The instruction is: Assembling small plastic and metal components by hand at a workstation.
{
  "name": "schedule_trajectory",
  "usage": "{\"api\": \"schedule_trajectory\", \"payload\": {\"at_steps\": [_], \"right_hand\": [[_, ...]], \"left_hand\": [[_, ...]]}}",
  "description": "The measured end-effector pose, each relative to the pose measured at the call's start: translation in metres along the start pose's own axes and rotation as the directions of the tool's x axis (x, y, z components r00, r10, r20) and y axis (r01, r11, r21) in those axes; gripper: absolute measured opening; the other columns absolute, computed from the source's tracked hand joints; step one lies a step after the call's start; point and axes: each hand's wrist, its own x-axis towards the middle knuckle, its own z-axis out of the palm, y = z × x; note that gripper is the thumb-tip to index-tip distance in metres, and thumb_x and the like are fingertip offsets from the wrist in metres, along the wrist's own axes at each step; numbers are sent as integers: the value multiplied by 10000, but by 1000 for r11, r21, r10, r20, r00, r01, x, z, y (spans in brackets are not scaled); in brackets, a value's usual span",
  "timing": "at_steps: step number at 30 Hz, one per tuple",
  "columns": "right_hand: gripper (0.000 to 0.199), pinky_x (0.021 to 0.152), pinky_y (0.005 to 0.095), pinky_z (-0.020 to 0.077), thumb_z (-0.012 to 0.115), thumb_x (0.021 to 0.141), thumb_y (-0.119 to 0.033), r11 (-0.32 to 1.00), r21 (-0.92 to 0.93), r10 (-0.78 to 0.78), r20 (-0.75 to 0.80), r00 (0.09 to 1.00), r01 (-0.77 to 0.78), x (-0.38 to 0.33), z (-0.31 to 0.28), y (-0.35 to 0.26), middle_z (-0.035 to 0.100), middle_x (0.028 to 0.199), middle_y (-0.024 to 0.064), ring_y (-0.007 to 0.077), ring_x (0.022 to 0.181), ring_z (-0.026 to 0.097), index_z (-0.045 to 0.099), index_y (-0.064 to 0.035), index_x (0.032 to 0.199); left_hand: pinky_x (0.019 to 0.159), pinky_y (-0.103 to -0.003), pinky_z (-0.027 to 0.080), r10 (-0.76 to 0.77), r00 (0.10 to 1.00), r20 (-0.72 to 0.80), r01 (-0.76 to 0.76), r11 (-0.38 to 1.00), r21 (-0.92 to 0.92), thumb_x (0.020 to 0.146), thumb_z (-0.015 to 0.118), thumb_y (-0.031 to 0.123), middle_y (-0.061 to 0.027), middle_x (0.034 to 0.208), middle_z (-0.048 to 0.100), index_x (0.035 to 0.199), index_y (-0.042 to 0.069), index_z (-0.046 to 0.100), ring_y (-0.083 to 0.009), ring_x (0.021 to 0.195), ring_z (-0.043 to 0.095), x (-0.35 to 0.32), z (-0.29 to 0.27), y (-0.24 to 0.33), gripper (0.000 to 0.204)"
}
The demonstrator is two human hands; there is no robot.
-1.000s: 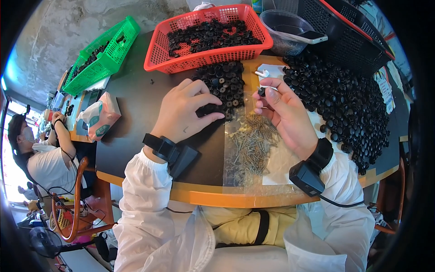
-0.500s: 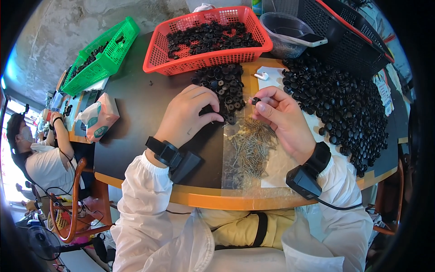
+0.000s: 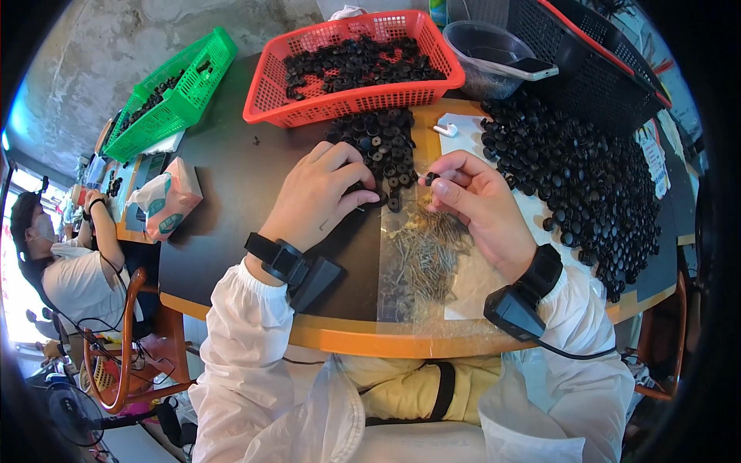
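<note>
My left hand (image 3: pixel 318 193) rests at the left edge of a patch of black washer-like discs (image 3: pixel 392 147), fingers curled and thumb bent in. Dark material shows by its fingertips, but what they hold blends with the discs. My right hand (image 3: pixel 480 202) pinches a small black round cap (image 3: pixel 431 178) between thumb and fingers, above the upper end of a screw pile (image 3: pixel 429 258). The loose metal screws lie on clear plastic, between and below my hands. To the right of my right hand spreads a large heap of glossy black round caps (image 3: pixel 579 185).
A red basket (image 3: pixel 355 100) of black pieces stands behind the discs. Around it are a clear tub (image 3: pixel 482 58) with a phone (image 3: pixel 529 68) on top, a black basket (image 3: pixel 587 77), a white earbud (image 3: pixel 445 130), a tissue pack (image 3: pixel 171 202) and a green basket (image 3: pixel 170 104). Another person (image 3: pixel 77 270) sits far left.
My right hand has shifted slightly left with the black cap, its fingers turning a little. My left fingers have moved slightly among the discs.
</note>
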Motion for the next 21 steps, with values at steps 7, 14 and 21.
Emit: {"api": "schedule_trajectory", "payload": {"at_steps": [7, 14, 21], "right_hand": [[147, 772, 226, 487, 640, 895, -79, 999, -51, -8, 23, 1000, 10, -1, 1, -1, 613, 952, 27, 84, 817, 576, 576, -47, 1024], [142, 760, 225, 475, 607, 925, -90, 1000, -15, 15, -19, 1000, -15, -2, 5, -2, 606, 902, 5, 79, 806, 569, 582, -33, 1052], [160, 788, 235, 487, 580, 940, -82, 995, -56, -77, 103, 992, 83, -6, 9, 1, 609, 961, 21, 82, 858, 578, 572, -28, 1091]], "left_hand": [[776, -353, 475, -11, 1000, 17, 12, 998, -64, 770, 703, 81, -52, 939, 616, 846, 63, 619, -261, 874, 569, 1, 2, 2, 115], [747, -321, 479, -125, 986, -108, 86, 947, -311, 802, 659, 10, -72, 992, 622, 964, 43, 579, -233, 855, 591, 1, 3, 11, 184], [689, -296, 474, 8, 987, -163, -83, 882, -464, 757, 738, 7, -82, 986, 595, 1029, 49, 564, -195, 774, 559, 4, 14, 30, 326]]}}
